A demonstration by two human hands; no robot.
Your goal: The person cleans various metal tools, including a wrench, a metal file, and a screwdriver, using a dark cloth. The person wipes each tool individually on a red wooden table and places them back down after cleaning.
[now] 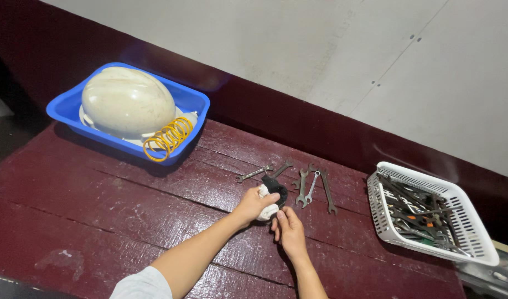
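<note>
My left hand [253, 204] is closed around a white rag [267, 211] and presses it onto a black tool [274, 186] lying on the dark red wooden table [99, 210]. Just below it, my right hand [290, 231] rests with fingers touching the rag's lower edge; whether it grips anything is unclear. Several grey open-ended wrenches [312, 187] lie in a loose row just beyond both hands, one of them [254, 173] further left.
A blue plastic tub [66, 108] at the back left holds a white hard hat [127, 103] and a coiled yellow hose [168, 138]. A white slotted basket [387, 227] full of dark tools stands at the right. A grey wall runs behind.
</note>
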